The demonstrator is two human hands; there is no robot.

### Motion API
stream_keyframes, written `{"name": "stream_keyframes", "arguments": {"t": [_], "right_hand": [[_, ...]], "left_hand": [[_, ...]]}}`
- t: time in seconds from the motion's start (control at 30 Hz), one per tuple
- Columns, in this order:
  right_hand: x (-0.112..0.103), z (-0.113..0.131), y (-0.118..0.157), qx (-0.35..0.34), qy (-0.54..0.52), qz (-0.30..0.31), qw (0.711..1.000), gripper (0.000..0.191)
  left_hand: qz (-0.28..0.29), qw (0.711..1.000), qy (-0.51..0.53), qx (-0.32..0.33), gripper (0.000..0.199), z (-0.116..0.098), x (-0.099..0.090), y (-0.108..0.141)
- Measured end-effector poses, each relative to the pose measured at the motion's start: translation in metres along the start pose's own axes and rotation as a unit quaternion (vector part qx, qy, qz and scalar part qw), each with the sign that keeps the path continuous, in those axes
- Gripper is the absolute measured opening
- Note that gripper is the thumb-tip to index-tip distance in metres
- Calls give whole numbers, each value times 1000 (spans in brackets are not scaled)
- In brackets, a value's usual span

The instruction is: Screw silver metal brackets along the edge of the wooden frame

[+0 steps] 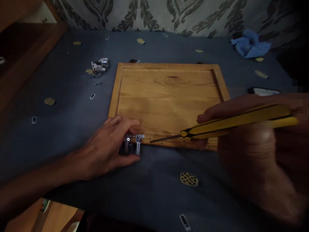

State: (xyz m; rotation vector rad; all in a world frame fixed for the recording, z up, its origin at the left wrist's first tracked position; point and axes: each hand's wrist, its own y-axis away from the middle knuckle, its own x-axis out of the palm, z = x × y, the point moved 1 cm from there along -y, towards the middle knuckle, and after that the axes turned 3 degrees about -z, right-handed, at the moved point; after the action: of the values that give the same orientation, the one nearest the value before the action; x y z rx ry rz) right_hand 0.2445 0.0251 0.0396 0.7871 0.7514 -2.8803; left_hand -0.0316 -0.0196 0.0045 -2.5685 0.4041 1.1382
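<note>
A wooden panel (169,100) with a raised frame lies on the dark blue patterned cloth. At its near left edge, my left hand (111,145) is closed round a metal hinge (138,143), thumb below and fingers above on the wood. Two screw heads show on the hinge. My right hand (251,151) grips a yellow and black screwdriver (236,124), whose thin shaft points left. The tip hovers over or touches the panel's near edge, right of the hinge, beside a row of small dark holes.
Loose metal hinges (100,66) lie left of the panel, with small screws (98,83) nearby. A blue rag (251,44) sits at the back right, and a phone (264,91) lies behind my right hand. A patterned wall (154,16) rises behind.
</note>
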Motion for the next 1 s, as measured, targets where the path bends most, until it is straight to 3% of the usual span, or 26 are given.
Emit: {"name": "stream_keyframes", "arguments": {"t": [0.17, 0.33, 0.5, 0.67, 0.87, 1.0], "right_hand": [[13, 4, 5, 10, -79, -16, 997, 13], [18, -2, 4, 33, -154, 9, 988, 17], [20, -2, 5, 18, -157, 6, 987, 20], [21, 5, 7, 49, -163, 1, 985, 13], [18, 15, -7, -72, -70, -16, 995, 10], [19, 26, -20, -78, -96, 81, 989, 9]], "left_hand": [[-2, 1000, 8, 12, 61, 2, 1, 1], [-7, 1000, 11, 9, 61, 0, 1, 0], [4, 1000, -1, 2, 63, -2, 0, -1], [6, 1000, 6, -7, 61, 0, 0, -1], [2, 1000, 10, -2, 63, -2, -1, -2], [25, 999, -9, -24, 58, -6, -4, -4]]}}
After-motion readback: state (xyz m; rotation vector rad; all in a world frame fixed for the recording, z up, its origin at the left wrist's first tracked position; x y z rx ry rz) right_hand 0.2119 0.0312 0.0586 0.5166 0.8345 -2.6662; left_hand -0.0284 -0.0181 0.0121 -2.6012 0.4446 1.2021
